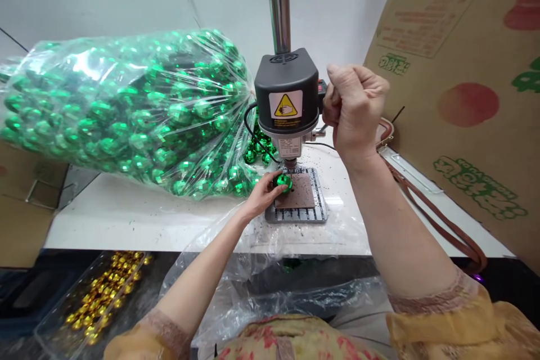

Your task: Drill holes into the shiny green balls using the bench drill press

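Observation:
My left hand (266,194) pinches a shiny green faceted ball (283,181) between thumb and fingers. The ball rests on a brown square board (301,194) that lies on the slotted metal base (321,211) of a small drill press (287,90). Directly above the ball is the chuck (289,162); whether a bit touches the ball is too small to tell. My right hand (356,95) is closed in a fist at the right side of the drill head, around the feed lever (323,131), whose grip end the fingers hide. Dark shavings dot the board and base.
A large clear bag of green balls (139,118) lies at the left, with loose green balls (257,146) behind the press. A printed carton (464,95) stands at right beside a brown strap (434,222). Below left, a clear bin (54,320) holds gold balls (107,292). Plastic film (236,270) drapes the table edge.

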A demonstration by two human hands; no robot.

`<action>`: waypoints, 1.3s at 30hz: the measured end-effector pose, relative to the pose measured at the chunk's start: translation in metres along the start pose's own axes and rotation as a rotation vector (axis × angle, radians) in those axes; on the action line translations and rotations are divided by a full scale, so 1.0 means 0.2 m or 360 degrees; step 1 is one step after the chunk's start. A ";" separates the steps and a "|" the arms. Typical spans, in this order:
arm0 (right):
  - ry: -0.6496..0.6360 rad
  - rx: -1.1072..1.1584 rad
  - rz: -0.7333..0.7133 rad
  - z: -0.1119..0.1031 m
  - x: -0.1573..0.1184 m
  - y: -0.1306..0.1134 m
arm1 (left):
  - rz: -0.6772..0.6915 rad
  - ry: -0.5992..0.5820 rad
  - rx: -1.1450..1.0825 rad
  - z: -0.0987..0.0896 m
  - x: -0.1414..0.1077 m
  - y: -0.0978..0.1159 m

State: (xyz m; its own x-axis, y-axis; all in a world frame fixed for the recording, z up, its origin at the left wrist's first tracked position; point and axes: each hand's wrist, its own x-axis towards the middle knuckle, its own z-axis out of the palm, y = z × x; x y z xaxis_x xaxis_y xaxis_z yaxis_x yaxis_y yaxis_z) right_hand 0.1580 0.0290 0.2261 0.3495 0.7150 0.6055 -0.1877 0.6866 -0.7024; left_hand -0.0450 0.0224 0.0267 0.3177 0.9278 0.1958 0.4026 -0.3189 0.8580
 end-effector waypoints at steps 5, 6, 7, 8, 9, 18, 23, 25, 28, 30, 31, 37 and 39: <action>-0.0002 -0.0041 0.0007 0.00 0.00 0.00 | 0.0055 -0.0024 0.0122 0.02 0.02 0.03; -0.0005 -0.0066 0.0003 0.00 0.00 0.00 | 0.0032 -0.0007 0.0109 0.02 0.02 0.04; -0.0012 -0.0096 -0.0007 0.00 0.00 0.00 | -0.0001 0.0018 0.0089 0.03 0.02 0.05; -0.0020 -0.0122 -0.0021 -0.01 0.00 0.00 | -0.0037 0.0045 0.0071 0.04 0.02 0.06; -0.0027 -0.0143 -0.0036 -0.01 0.00 0.00 | -0.0065 0.0071 0.0062 0.05 0.02 0.06; -0.0074 -0.0055 0.0020 -0.01 0.00 -0.01 | 0.0000 0.0190 -0.0108 0.17 -0.01 0.05; -0.0071 0.0024 0.0027 -0.01 -0.01 -0.04 | 0.0024 0.0222 -0.0185 0.23 -0.02 0.00; -0.0065 0.0015 0.0001 -0.01 -0.01 -0.03 | 0.0033 0.0230 -0.0205 0.24 -0.02 0.00; -0.0049 -0.0056 -0.0112 -0.02 -0.03 -0.01 | 0.0034 0.0224 -0.0240 0.24 -0.03 -0.01; -0.0020 -0.0120 -0.0222 -0.03 -0.06 0.00 | 0.0033 0.0219 -0.0246 0.24 -0.03 0.00; -0.0010 -0.0154 -0.0265 -0.04 -0.08 0.00 | 0.0034 0.0219 -0.0246 0.24 -0.04 0.00; 0.0080 -0.0237 -0.0350 -0.05 -0.21 -0.01 | 0.0041 0.0236 -0.0274 0.24 -0.04 0.01; 0.0133 -0.0229 -0.0427 -0.05 -0.24 0.00 | 0.0040 0.0236 -0.0262 0.24 -0.05 0.01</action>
State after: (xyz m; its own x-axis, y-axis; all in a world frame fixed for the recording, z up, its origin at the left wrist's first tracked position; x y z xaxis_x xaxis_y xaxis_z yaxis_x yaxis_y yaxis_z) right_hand 0.1497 -0.0065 0.1925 0.4445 0.4934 0.7477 0.0510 0.8194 -0.5710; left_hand -0.0049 0.0036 0.0041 0.1914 0.9421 0.2753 0.2466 -0.3176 0.9156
